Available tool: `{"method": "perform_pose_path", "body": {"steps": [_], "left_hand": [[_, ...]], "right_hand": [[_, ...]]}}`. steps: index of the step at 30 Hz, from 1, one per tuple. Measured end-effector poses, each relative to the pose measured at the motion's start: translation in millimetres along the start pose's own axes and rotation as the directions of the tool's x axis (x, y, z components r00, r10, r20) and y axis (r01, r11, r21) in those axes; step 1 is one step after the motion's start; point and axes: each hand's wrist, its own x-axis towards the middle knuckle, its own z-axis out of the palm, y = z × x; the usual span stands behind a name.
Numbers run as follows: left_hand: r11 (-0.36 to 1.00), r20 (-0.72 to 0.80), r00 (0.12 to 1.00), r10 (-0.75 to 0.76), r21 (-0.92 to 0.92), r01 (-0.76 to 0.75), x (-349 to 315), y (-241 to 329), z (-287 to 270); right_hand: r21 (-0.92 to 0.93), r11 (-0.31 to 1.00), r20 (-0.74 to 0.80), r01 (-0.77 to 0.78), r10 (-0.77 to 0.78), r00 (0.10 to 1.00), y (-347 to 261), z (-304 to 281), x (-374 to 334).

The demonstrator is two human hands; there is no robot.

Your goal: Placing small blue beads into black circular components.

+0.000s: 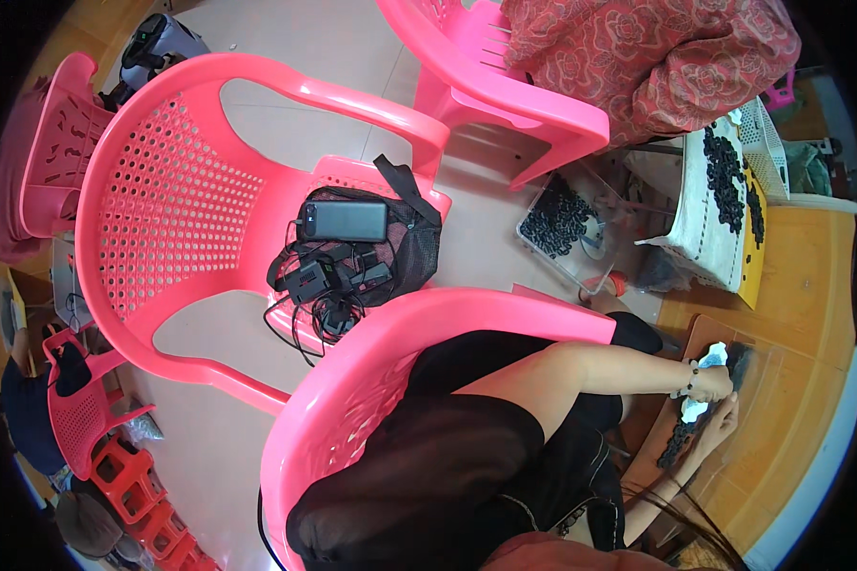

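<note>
Fingers on white packet

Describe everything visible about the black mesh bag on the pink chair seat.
The black mesh bag lies flat on the seat of the pink plastic chair, toward the seat's front edge. It looks like soft netted fabric with a black strap running up from its top corner. A dark rectangular power bank rests on top of it, and small black boxes with tangled black cables lie on and beside it, some cables hanging over the seat edge. No hand touches it.
</note>
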Motion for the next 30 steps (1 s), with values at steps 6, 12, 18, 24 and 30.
{"method": "perform_pose_path", "body": {"steps": [6, 12, 18, 24, 30], "left_hand": [[0.737, 0.101, 0.928, 0.358, 0.581, -0.347, -88, 17, -4], [0.37, 0.161, 0.689, 0.707, 0.746, -0.554, -123, 21, -15], [0.351, 0.194, 0.669, 0.718, 0.729, -0.588, -118, 9, -22], [0.5, 0.082, 0.75, 0.657, 0.696, -0.514, -111, 5, -17], [0.208, 0.245, 0.607, 0.756, 0.789, -0.578, -116, -10, -17]], "right_hand": [[0.062, 0.982, -0.021, -0.18, 0.181, 0.983, 50, -48, -15], [0.352, 0.882, 0.207, -0.315, 0.255, 0.945, 47, -47, -4], [0.395, 0.829, 0.228, -0.396, 0.329, 0.916, 55, -49, -12], [0.343, 0.823, 0.194, -0.453, 0.41, 0.891, 45, -39, -10], [0.451, 0.755, 0.187, -0.475, 0.441, 0.878, 82, -54, -26]]}}
